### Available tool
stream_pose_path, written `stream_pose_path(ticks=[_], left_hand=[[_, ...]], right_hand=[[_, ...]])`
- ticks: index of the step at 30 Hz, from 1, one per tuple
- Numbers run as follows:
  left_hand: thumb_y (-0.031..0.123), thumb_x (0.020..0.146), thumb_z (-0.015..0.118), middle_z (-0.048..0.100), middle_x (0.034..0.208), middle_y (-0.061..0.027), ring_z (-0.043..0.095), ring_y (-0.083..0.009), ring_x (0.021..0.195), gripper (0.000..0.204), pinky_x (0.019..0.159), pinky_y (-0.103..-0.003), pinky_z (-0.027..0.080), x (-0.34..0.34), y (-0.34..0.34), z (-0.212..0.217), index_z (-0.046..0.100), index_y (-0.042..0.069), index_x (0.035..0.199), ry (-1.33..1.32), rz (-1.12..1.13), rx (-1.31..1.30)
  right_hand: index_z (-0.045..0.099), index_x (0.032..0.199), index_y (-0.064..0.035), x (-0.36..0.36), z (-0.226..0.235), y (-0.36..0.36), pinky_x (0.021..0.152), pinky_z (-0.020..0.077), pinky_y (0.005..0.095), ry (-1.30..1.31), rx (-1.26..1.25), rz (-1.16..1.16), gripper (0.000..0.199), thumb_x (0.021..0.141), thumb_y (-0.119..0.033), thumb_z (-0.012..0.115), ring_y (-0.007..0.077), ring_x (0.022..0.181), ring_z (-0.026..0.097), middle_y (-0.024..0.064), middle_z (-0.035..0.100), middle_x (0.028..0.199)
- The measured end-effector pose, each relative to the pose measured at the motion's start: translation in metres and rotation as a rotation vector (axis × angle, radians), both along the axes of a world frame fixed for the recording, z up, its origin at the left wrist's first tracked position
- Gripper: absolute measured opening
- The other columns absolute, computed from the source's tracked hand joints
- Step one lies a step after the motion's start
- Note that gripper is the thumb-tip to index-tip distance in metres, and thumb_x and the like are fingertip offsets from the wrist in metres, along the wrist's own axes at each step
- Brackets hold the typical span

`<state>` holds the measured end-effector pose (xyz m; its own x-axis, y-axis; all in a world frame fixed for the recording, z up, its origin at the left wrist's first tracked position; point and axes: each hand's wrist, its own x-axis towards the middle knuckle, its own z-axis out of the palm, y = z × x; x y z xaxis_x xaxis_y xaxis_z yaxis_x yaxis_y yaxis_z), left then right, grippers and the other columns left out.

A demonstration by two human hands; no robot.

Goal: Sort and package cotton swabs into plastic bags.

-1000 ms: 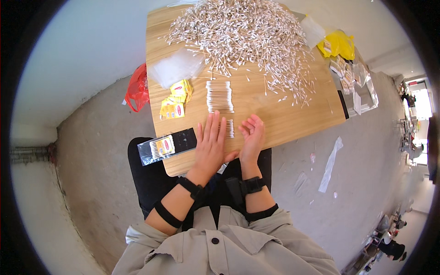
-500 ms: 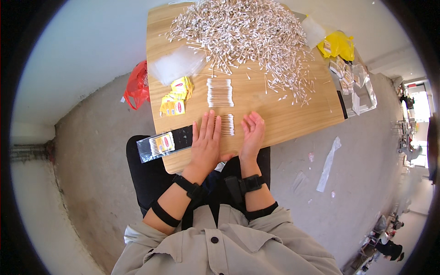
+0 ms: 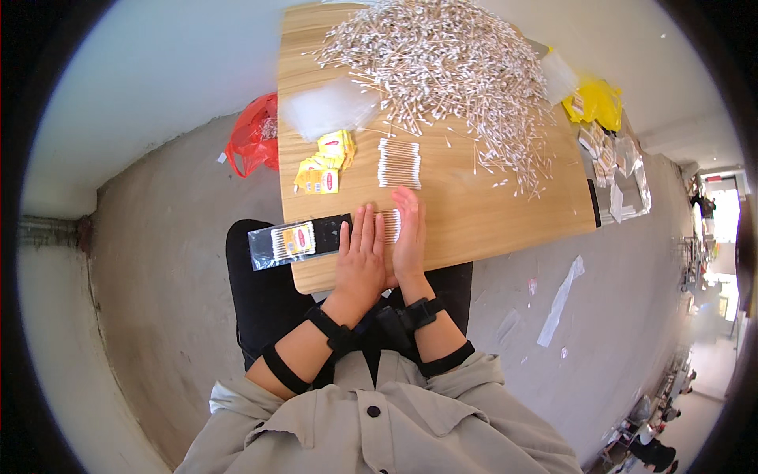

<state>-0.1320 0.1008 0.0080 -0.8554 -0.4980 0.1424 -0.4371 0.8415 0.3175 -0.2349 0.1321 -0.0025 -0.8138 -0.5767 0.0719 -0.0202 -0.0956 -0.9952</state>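
Note:
My left hand [image 3: 362, 265] lies flat with fingers stretched, partly over a short row of cotton swabs [image 3: 391, 227] and the end of a black strip [image 3: 335, 230]. On the other side of that row, my right hand [image 3: 408, 237] stands on its edge with long fingers, against or very close to the swab tips. Both wrists come close together at the table's near edge. Farther off, a second neat row of cotton swabs [image 3: 399, 164] lies side by side. On the black strip rests a clear bag [image 3: 294, 240] holding swabs and a yellow card.
A big heap of loose cotton swabs [image 3: 450, 59] covers the table's far part. Yellow cards [image 3: 324, 170] and clear plastic bags [image 3: 332, 109] lie at left. A red bag [image 3: 254, 138] hangs beside the table; a yellow bag [image 3: 598, 103] sits beyond its right end.
My right hand has moved left, up to the right side of the near swab row. My left hand stays flat on the table. The whole view has shifted slightly.

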Motion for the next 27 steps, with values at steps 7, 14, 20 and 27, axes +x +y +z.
stream_pose_path(ticks=[7, 14, 20, 27], left_hand=[[0.051, 0.071, 0.068, 0.025, 0.153, -0.0207, 0.021, -0.0325, 0.144, 0.102, 0.115, -0.055, 0.012, 0.031, -0.018, 0.004, 0.027, -0.007, 0.144, -0.126, 0.086, -0.068], [0.064, 0.065, 0.066, 0.027, 0.153, -0.0186, 0.019, -0.0298, 0.145, 0.111, 0.115, -0.056, 0.01, 0.047, -0.021, 0.001, 0.03, -0.005, 0.143, -0.072, 0.147, -0.036], [0.065, 0.066, 0.065, 0.025, 0.153, -0.019, 0.017, -0.0309, 0.145, 0.111, 0.115, -0.056, 0.01, 0.049, -0.022, 0.007, 0.03, -0.007, 0.143, -0.082, 0.133, -0.04], [0.027, 0.073, 0.076, 0.023, 0.152, -0.0242, 0.017, -0.0422, 0.143, 0.087, 0.113, -0.056, 0.018, 0.081, -0.069, 0.021, 0.033, 0.001, 0.143, 0.227, 0.347, -0.033]], right_hand=[[0.049, 0.126, 0.0005, 0.031, -0.003, -0.026, 0.103, 0.0342, 0.0357, -0.029, 0.0, 0.027, 0.043, 0.103, -0.029, 0.028, 0.0239, 0.116, 0.049, 0.0151, 0.054, 0.122], [0.051, 0.121, 0.0006, 0.023, 0.01, -0.034, 0.098, 0.0392, 0.0411, 0.503, 0.278, -0.046, 0.029, 0.093, -0.006, 0.047, 0.0308, 0.112, 0.049, 0.0175, 0.052, 0.115], [0.054, 0.118, -0.0025, 0.022, 0.006, -0.051, 0.101, 0.0355, 0.0453, 1.09, 0.523, 0.049, 0.034, 0.085, -0.008, 0.053, 0.0336, 0.114, 0.047, 0.0159, 0.051, 0.114], [0.056, 0.114, -0.0034, 0.021, 0.002, -0.053, 0.103, 0.0337, 0.0454, 1.123, 0.531, 0.084, 0.029, 0.085, -0.006, 0.052, 0.033, 0.114, 0.046, 0.0142, 0.051, 0.109]])
